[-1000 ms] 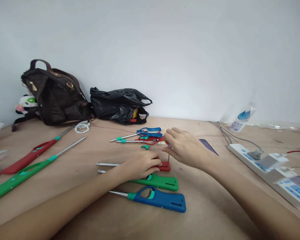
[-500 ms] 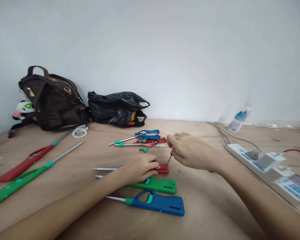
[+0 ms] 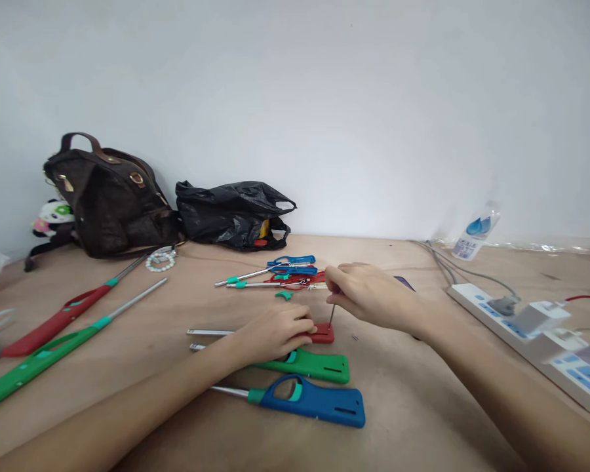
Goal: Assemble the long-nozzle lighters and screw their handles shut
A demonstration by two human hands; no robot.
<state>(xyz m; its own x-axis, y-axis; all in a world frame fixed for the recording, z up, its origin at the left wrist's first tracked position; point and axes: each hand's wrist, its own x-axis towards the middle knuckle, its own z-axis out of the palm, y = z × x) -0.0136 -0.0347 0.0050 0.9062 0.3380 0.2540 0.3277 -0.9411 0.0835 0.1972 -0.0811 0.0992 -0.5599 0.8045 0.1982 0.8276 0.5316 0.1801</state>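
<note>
My left hand (image 3: 281,331) is closed over a red long-nosed lighter (image 3: 324,334), pressing it flat on the table. Its metal barrel shows to the left, and the middle of its handle is hidden under my fingers. In my right hand (image 3: 366,293) is a thin screwdriver (image 3: 332,316), held almost upright. Its tip meets the end of the red handle, and its grip is hidden in my fingers. A green lighter (image 3: 324,365) lies just nearer, with a blue lighter (image 3: 324,401) in front of it. Tiny metal screws (image 3: 354,337) lie to the right.
Opened blue lighter parts (image 3: 295,269), red pieces and a loose teal trigger (image 3: 284,296) lie farther back. More lighters, one red (image 3: 59,324) and one green (image 3: 39,370), lie left. A black plastic bag (image 3: 226,213) and backpack (image 3: 113,203) stand behind; a power strip (image 3: 482,308) is right.
My right hand has shifted slightly left, and the screwdriver stands more upright with its tip still on the red handle. My left hand stays on the lighter. The view has moved a little.
</note>
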